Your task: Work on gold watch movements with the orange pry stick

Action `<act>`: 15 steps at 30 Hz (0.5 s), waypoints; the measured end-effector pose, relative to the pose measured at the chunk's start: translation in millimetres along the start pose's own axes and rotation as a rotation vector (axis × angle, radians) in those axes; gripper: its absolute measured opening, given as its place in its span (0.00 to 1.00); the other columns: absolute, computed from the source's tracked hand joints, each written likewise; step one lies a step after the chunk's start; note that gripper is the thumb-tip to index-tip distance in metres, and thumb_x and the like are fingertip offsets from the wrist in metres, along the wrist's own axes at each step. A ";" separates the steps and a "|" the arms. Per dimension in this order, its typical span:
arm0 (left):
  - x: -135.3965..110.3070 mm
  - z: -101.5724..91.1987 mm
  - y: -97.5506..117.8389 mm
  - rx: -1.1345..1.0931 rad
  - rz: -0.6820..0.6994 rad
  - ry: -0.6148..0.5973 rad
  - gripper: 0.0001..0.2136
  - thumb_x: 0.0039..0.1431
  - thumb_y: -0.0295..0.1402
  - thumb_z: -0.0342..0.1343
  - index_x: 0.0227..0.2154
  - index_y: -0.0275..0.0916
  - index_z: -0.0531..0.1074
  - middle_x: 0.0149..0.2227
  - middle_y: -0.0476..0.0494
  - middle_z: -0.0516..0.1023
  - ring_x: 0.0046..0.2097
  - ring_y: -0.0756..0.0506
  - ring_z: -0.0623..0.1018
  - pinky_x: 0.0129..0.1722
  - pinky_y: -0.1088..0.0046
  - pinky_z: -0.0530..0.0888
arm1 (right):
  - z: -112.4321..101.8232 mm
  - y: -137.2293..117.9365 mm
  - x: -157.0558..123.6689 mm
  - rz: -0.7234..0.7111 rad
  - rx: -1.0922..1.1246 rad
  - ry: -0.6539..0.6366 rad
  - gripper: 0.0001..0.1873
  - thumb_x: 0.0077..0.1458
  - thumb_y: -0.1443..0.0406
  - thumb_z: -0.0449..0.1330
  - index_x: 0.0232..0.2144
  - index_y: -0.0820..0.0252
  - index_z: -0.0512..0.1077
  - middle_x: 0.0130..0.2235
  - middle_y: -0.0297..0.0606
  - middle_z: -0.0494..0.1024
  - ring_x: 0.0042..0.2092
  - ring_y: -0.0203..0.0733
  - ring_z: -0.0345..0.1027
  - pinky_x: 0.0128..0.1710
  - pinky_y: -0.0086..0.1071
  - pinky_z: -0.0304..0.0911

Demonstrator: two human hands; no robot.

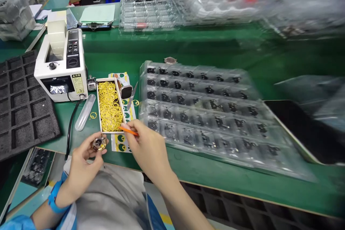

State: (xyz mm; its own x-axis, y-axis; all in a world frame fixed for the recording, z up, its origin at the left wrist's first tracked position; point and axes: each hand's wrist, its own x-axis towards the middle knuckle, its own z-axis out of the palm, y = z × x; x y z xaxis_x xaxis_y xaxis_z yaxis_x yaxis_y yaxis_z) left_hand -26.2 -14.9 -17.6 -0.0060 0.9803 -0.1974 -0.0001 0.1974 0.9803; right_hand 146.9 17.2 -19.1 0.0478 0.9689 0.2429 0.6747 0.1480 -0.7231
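- Holding a small round metal part [99,143] pinched between thumb and fingertips, the left hand [81,165] sits just above the near edge of the green surface [188,167]. A blue wristband [54,197] circles its wrist.
- The right hand [149,149] is closed around a thin orange stick [129,131], whose tip points left and reaches the near end of the white box [98,104].
- This white box is long and narrow, is filled with yellow rings [109,106] and lies just beyond both hands.
- A printed sheet [121,145] with yellow and green marks lies under and beside the box, between the two hands.
- Tweezers [132,95] and a small square device [125,90] rest just right of the box.
- A clear tube [84,113] lies just left of the box, near a black cable [70,125].
- A white tape dispenser [60,64] stands farther left, and a black foam tray [21,107] lies beside it.
- A clear blister tray [205,111], with rows of small dark parts, spreads across the surface to the right of the right hand.
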 end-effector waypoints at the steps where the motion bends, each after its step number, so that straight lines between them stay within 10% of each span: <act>1: 0.1 -0.3 0.1 -0.024 -0.024 -0.007 0.19 0.51 0.26 0.62 0.49 0.36 0.76 0.45 0.40 0.85 0.45 0.40 0.85 0.46 0.69 0.83 | 1.7 2.5 -0.5 0.003 -0.061 -0.019 0.10 0.61 0.64 0.53 0.27 0.56 0.67 0.24 0.34 0.76 0.24 0.40 0.68 0.24 0.30 0.54; 6: 4.7 -7.7 -6.8 -0.100 -0.082 -0.036 0.20 0.51 0.29 0.65 0.48 0.35 0.75 0.44 0.37 0.86 0.47 0.39 0.85 0.44 0.70 0.83 | -14.0 11.8 -15.1 -0.092 -0.154 0.018 0.09 0.59 0.70 0.51 0.37 0.57 0.71 0.30 0.35 0.78 0.28 0.40 0.72 0.26 0.29 0.61; 12: 12.2 -26.7 -12.2 -0.102 -0.131 -0.108 0.20 0.55 0.40 0.66 0.48 0.36 0.76 0.45 0.35 0.85 0.49 0.35 0.84 0.42 0.67 0.83 | -95.2 76.0 -6.1 -0.125 -0.515 0.289 0.10 0.58 0.68 0.55 0.34 0.58 0.77 0.34 0.41 0.80 0.34 0.44 0.75 0.30 0.33 0.65; 15: 13.3 -32.8 -8.0 -0.099 -0.180 -0.107 0.20 0.57 0.40 0.65 0.49 0.36 0.75 0.45 0.36 0.85 0.50 0.35 0.83 0.42 0.67 0.83 | -137.1 110.6 -4.2 -0.205 -0.592 0.064 0.13 0.57 0.68 0.55 0.34 0.55 0.80 0.33 0.40 0.79 0.29 0.42 0.73 0.25 0.33 0.62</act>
State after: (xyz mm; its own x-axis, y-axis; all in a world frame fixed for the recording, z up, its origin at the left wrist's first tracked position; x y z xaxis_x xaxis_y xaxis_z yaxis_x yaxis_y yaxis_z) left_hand -59.1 -3.6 -28.0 0.1088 0.9255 -0.3627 -0.0898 0.3725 0.9237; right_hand 322.3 2.3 -11.5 -0.0937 0.9159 0.3902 0.9674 0.1764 -0.1817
